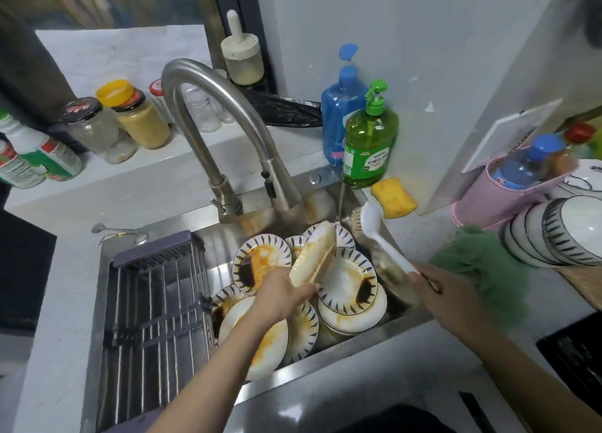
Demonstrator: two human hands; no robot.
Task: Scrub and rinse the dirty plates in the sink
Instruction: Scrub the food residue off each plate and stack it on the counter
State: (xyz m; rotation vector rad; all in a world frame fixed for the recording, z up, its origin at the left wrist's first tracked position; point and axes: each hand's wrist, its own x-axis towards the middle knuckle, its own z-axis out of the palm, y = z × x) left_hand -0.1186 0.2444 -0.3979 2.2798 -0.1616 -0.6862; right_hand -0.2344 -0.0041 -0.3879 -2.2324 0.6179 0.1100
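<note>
Item: left hand [282,291] gripped a sauce-smeared plate [313,253] tilted above the sink [228,247] pile, right hand [433,286] clasped a brush [379,234] beside it; greasy rim risked slipping, chipping plates.

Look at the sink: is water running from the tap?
No: the tap shows no stream, and the plate in the left hand is dirty.

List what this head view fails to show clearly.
- Water flow: too faint under the faucet to tell.
- Right hand: motion-blurred; its grip on the brush is unclear.
- Lower plates: covered by the left hand and the tilted plate it holds.
- Bowls: cut off at the right edge.
</note>
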